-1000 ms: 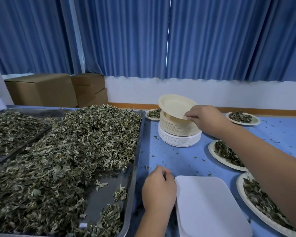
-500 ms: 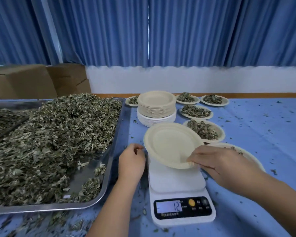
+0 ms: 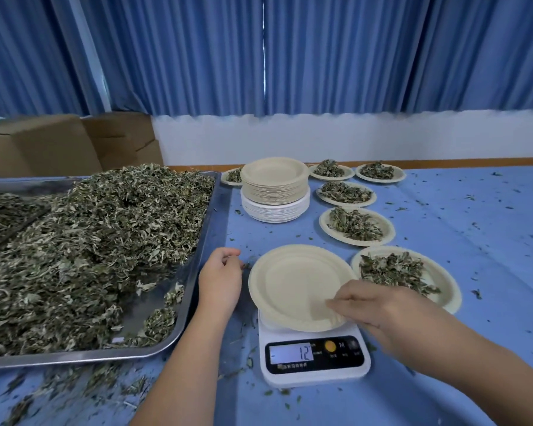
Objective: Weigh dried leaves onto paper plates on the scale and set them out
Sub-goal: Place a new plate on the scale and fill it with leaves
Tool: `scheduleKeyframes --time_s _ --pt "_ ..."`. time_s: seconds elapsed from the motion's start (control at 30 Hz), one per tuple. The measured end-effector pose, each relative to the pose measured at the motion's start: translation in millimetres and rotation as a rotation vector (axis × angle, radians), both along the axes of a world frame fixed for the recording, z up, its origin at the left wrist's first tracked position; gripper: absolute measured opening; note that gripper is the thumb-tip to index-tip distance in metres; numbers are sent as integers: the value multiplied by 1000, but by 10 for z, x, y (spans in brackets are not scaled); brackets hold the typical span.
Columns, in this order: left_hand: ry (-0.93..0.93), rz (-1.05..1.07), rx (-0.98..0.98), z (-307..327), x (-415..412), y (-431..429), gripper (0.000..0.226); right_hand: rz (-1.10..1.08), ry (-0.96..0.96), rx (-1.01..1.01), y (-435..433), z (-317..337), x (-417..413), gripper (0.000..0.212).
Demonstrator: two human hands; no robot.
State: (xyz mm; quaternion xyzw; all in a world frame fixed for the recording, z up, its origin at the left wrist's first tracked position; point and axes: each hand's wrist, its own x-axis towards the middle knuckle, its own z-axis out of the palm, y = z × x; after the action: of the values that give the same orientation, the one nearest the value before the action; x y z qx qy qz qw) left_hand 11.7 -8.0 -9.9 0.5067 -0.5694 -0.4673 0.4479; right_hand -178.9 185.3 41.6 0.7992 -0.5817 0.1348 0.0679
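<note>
Plate [image 3: 293,284] goes on first, and it is nearly there: an empty paper one sits on the white scale [image 3: 314,368] near the front edge of the desk [image 3: 474,241]. The right hand [image 3: 379,305] holds the plate's near rim, with the fingers lying on top of it; whether the thumb pinches from below I cannot tell. The left hand [image 3: 220,278] is loosely curled and holds nothing, resting on the desk between the plate and the big metal tray [image 3: 203,247].

The little screen [image 3: 291,353] shows 12. That is likely just the plate plus a bit of push from the hand. So the good way is to let go fully and make sure the plate sits flat in the middle. It hangs over the scale's edges now, and a tilt could give a wrong number. Setting the scale back to 0 before adding leaves would help too.

Dried leaves [image 3: 90,241] fill the tray at the left side of the desk. The left hand is closest, so it can grab small bunches and drop them gently in the plate's middle.

Filled plates [image 3: 357,224] sit in a line toward the back edge, next to the stack of spare plates [image 3: 274,189].
</note>
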Motion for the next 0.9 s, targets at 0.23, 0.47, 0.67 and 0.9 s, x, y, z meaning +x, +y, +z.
scheduleKeyframes --time_s 0.23,0.47,0.67,0.9 --pt "45 34 -8 15 -13 2 23 -199 -559 -306 -372 89 -149 24" --pt "85 76 -104 85 -16 70 25 -487 -777 -409 -535 -237 -309 15" --pt "31 130 -335 423 133 87 25 -505 -757 -391 -559 -312 -377 14" --pt "-751 104 -392 723 409 -536 24 -555 -815 -368 -559 -285 -509 16"
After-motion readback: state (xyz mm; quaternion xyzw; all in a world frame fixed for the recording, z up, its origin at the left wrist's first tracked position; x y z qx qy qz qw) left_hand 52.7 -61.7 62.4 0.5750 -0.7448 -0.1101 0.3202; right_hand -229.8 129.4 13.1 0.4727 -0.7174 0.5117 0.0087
